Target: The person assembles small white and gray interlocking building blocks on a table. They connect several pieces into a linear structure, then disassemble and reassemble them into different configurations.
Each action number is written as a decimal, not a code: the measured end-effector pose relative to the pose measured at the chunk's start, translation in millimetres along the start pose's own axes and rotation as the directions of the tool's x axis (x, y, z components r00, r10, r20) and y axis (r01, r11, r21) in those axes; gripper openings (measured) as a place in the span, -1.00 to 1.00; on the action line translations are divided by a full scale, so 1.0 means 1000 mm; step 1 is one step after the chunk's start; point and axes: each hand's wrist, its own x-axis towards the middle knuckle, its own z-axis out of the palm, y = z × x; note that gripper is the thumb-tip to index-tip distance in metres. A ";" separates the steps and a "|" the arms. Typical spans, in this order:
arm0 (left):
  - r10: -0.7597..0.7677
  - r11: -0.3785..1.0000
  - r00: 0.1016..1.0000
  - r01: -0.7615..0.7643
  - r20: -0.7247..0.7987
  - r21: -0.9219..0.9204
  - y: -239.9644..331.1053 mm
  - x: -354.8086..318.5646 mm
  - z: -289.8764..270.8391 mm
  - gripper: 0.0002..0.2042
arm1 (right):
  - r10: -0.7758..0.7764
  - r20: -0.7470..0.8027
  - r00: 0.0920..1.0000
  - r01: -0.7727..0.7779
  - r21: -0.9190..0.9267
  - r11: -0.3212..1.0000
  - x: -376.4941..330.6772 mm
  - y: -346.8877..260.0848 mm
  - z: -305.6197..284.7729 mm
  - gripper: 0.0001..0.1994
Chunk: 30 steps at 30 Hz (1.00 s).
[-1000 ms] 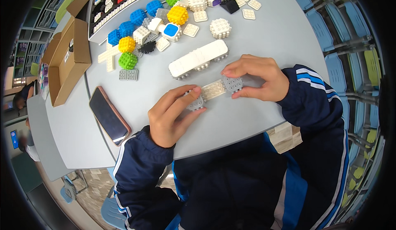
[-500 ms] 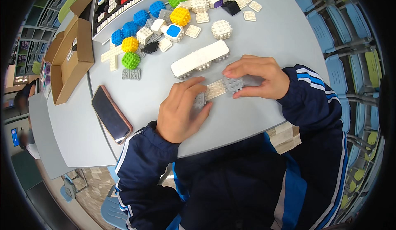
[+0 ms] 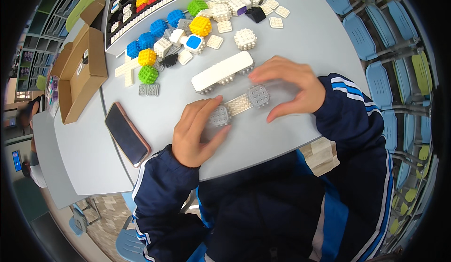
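- Middle of the frame: a pale studded strip (image 3: 238,104) lies on the grey table (image 3: 263,144), with a left grey block (image 3: 220,116) and a right grey block (image 3: 258,96) at its ends.
- Left of centre: the left hand (image 3: 191,132) curves around the left grey block, thumb below and fingers above; whether it grips or only touches, I cannot tell.
- Right of centre: the right hand (image 3: 300,87) is released, thumb and fingers spread around the right grey block, holding nothing.
- Just above the strip: a long white piece (image 3: 222,71) on grey studded blocks.
- Centre left: a dark-screened phone (image 3: 126,134).
- Upper left: an open cardboard box (image 3: 89,76).
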 end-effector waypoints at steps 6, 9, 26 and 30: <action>0.021 0.999 1.000 -0.022 -0.015 -0.037 -0.002 0.001 0.001 -0.44 | -0.077 -0.128 0.989 0.011 -0.449 0.893 0.037 0.018 -0.037 -0.67; 0.041 0.998 0.998 -0.043 -0.054 -0.051 -0.003 0.000 -0.001 -0.46 | -0.057 0.035 0.998 0.067 -0.567 0.821 0.056 0.041 -0.042 -0.73; 0.045 0.999 0.995 -0.045 -0.091 0.009 -0.003 0.002 0.001 -0.50 | -0.111 -0.004 0.994 0.108 -0.193 0.975 0.051 -0.028 -0.015 -0.66; 0.057 0.998 0.994 -0.054 -0.098 0.026 0.000 0.004 -0.001 -0.49 | -0.128 0.151 0.980 0.152 -0.157 0.976 0.045 -0.029 0.003 -0.63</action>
